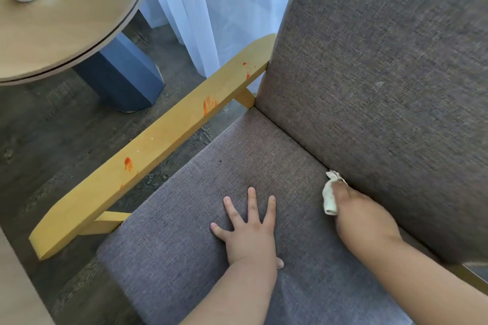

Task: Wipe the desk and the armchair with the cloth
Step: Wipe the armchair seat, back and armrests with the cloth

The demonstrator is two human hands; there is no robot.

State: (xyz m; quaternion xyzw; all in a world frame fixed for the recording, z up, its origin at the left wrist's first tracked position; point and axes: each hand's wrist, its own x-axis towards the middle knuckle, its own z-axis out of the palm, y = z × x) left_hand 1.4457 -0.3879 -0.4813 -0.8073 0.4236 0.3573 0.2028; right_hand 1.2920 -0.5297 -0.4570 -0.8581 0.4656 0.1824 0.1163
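Left hand (pixel 248 229) flat, fingers spread on armchair seat (pixel 184 258), right hand (pixel 361 216) closed around cloth (pixel 330 198) at seat-back crease, 3 o'clock of left hand, orange smears on armrest (pixel 148 155) at 10 o'clock.

Seat cushion (pixel 184 245) lies open leftward; wooden armrest (pixel 148 155) and backrest (pixel 383 74) wall it in.
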